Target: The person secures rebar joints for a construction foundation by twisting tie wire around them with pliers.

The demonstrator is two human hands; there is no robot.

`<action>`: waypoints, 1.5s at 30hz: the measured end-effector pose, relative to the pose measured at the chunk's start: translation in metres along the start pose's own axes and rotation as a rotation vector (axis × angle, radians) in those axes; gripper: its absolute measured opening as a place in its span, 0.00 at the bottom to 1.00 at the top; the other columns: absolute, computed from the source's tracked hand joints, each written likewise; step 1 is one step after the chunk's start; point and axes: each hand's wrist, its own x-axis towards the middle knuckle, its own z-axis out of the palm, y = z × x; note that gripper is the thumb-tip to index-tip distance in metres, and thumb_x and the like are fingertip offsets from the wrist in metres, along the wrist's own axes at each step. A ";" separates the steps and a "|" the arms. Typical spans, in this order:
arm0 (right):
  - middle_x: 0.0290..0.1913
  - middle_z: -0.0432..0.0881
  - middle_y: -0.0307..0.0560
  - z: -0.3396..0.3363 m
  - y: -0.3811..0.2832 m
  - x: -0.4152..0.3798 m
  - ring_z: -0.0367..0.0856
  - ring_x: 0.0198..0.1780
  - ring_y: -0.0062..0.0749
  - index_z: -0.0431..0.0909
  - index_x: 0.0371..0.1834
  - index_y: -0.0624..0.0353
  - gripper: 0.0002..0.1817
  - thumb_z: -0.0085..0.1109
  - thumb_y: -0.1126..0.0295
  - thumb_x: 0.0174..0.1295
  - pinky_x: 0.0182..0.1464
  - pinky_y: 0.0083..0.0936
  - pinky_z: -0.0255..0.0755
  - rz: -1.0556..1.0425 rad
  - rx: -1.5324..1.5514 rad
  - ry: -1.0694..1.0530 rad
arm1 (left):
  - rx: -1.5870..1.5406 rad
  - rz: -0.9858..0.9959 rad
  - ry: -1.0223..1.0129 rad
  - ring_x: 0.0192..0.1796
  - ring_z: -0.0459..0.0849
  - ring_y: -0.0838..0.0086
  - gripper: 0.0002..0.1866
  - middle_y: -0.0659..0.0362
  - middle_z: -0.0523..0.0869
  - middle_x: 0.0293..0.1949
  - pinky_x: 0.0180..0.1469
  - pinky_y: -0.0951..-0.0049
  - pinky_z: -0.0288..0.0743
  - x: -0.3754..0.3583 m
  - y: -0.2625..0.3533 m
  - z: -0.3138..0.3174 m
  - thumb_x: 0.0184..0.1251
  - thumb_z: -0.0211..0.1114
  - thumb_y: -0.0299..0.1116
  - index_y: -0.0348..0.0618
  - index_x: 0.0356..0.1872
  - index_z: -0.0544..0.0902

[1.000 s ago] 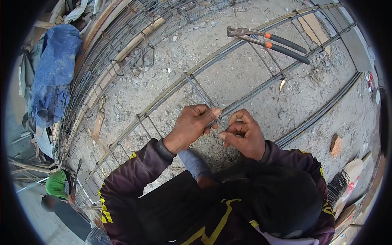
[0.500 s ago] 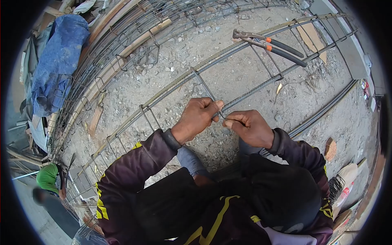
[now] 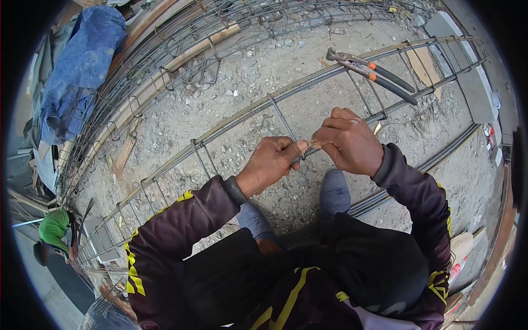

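The steel cage (image 3: 281,116) ran beneath your fingers: your left hand (image 3: 266,165) pinched its near bar at a crosspiece; your right hand (image 3: 352,144) pressed its fingertips together just beside, contents hidden.

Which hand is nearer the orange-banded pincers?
Right. The right hand is below the pincers in the picture, apart from them; the left hand is farther away, below and well to their left.

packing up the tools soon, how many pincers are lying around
1: the pincers lie across the rebar frame, upper right. Others could be hidden under the blue sheet.
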 end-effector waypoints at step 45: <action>0.39 0.83 0.38 0.116 0.004 -0.047 0.86 0.33 0.36 0.85 0.51 0.46 0.20 0.61 0.77 0.54 0.30 0.35 0.78 0.092 0.132 0.363 | -0.002 -0.153 -0.030 0.23 0.78 0.82 0.21 0.60 0.84 0.25 0.24 0.82 0.69 0.001 0.008 -0.002 0.74 0.65 0.48 0.36 0.36 0.83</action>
